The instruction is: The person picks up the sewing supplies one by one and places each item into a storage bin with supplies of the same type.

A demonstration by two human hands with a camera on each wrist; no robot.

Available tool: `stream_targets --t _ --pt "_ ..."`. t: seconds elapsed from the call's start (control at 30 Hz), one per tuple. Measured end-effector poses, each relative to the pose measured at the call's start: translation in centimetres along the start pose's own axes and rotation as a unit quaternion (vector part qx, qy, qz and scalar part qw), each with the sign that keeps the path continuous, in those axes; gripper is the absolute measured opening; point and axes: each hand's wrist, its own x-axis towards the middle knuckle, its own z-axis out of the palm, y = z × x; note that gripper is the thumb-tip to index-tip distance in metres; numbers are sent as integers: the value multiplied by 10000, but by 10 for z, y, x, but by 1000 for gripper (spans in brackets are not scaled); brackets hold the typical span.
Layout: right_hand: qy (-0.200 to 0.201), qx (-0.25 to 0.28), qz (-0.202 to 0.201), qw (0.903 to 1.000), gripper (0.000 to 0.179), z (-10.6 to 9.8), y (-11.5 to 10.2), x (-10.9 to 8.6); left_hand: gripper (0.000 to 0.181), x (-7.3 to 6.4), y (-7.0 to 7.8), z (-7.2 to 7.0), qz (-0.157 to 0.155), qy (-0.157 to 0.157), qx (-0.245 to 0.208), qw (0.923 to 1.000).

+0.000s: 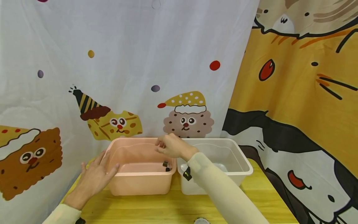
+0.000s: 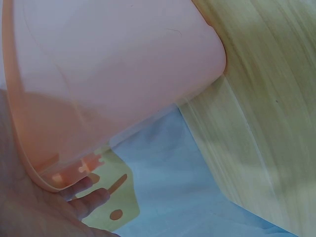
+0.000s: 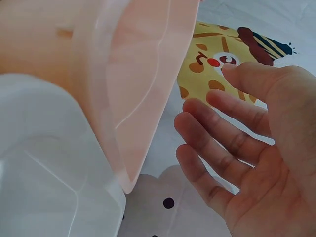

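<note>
On the yellow wooden table stands a pink plastic tub. My left hand rests against its left rim with fingers spread; in the left wrist view the left hand touches the tub's edge. My right hand hovers over the tub's right end near the back, fingers loosely bent. The right wrist view shows the right hand with nothing between thumb and fingers. Small dark objects lie in the pink tub's right front corner, their kind unclear. Beside it stands a white tub, partly hidden by my right sleeve.
Part of a pale round thing with a ridged edge shows at the table's front. The wooden table narrows toward the back. Behind the tubs hangs a white cartoon curtain, with an orange cat-print curtain to the right.
</note>
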Motion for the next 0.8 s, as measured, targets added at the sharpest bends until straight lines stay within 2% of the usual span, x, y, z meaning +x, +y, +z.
stream_targets --t 0.23,0.53,0.8 --pt "125 170 -130 9997 23 -2 1 -12 96 -1 0 2 46 43 -12 10000" --pt "185 250 -96 9995 29 -5 -4 -33 96 -1 1 0 91 65 14 9999" --pt "439 207 -336 9983 21 -7 -3 -55 95 -1 0 1 96 114 14 9999"
